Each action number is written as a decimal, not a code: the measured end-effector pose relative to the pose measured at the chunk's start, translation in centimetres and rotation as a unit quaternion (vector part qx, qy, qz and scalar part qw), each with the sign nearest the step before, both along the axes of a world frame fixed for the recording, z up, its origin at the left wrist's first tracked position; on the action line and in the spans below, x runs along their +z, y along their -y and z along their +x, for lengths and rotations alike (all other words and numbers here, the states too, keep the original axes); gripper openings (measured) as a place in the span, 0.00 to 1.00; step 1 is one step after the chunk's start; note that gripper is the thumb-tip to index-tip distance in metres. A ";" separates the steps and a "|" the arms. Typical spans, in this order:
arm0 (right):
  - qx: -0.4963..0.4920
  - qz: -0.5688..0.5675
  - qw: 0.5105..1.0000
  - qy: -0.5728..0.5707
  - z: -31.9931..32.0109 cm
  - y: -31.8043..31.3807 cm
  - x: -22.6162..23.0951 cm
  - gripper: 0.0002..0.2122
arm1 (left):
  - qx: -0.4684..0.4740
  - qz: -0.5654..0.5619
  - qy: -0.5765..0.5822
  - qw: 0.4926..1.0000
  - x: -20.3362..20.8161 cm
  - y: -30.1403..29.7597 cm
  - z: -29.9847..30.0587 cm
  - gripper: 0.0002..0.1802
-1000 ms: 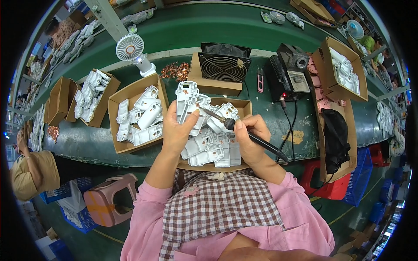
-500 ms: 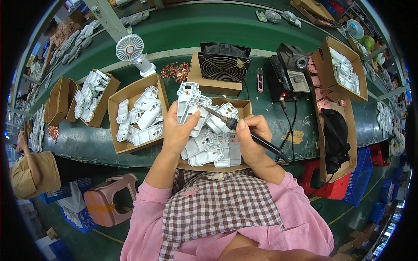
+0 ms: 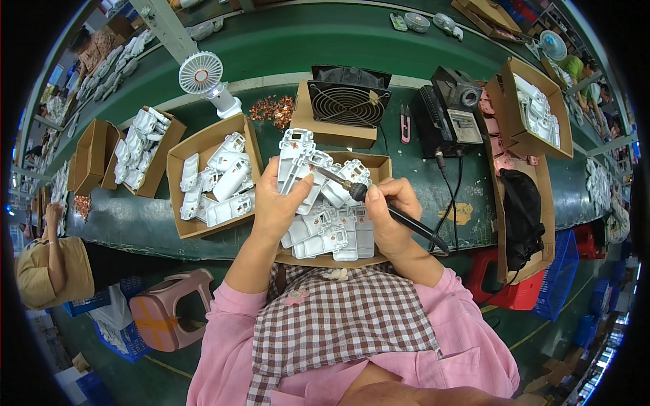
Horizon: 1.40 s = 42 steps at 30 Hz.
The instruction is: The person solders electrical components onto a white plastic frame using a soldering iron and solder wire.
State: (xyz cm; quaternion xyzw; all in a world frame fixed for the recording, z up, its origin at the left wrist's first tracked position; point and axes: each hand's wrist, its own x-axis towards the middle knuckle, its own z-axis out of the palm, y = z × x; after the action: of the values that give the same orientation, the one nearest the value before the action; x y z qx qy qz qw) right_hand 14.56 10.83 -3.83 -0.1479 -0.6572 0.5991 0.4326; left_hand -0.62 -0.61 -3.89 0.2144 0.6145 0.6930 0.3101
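Observation:
My left hand (image 3: pixel 279 196) grips a white plastic housing (image 3: pixel 296 152) with coppery bits in it, held tilted above a cardboard box (image 3: pixel 384 169) of similar housings (image 3: pixel 325 233). In my right hand (image 3: pixel 395 215) is a black-handled soldering iron (image 3: pixel 414 227), held like a pen. Its metal shaft points up and left, the tip reaching the housing near my left fingers. Whether the tip touches is too small to tell. Thumb and fingers of both hands are closed round what they hold.
Another box of white housings (image 3: pixel 177 210) stands left. Behind are a small fan (image 3: pixel 201 73), coppery pieces (image 3: pixel 272 111), a black grilled fan (image 3: pixel 349 103), tweezers (image 3: pixel 405 125) and a soldering station (image 3: pixel 440 115) with its cables. A black bag (image 3: pixel 521 216) lies in a box at right.
Both hands keep nearly the same place, with the housing and iron shifted only slightly. On the far conveyor, the items have moved left. At far left, another person's hand has risen.

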 end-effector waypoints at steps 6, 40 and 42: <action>0.000 -0.009 1.000 -0.002 0.0 0.1 0.1 0.05 | 0.003 -0.006 -0.013 1.000 0.0 0.0 0.0 0.15; 0.001 -0.003 1.000 0.009 -0.2 0.1 -0.1 0.07 | 0.048 -0.021 -0.014 0.999 1.0 -0.4 0.4 0.10; 0.001 0.002 1.000 0.013 -0.2 0.1 -0.1 0.07 | 0.046 -0.029 -0.011 0.998 1.1 -0.4 0.4 0.11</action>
State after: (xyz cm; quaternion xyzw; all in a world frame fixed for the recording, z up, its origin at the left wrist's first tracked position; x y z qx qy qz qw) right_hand 14.32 10.78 -3.88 -0.1543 -0.6642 0.5960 0.4241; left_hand -0.18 -0.16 -2.77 0.1846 0.6470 0.6860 0.2769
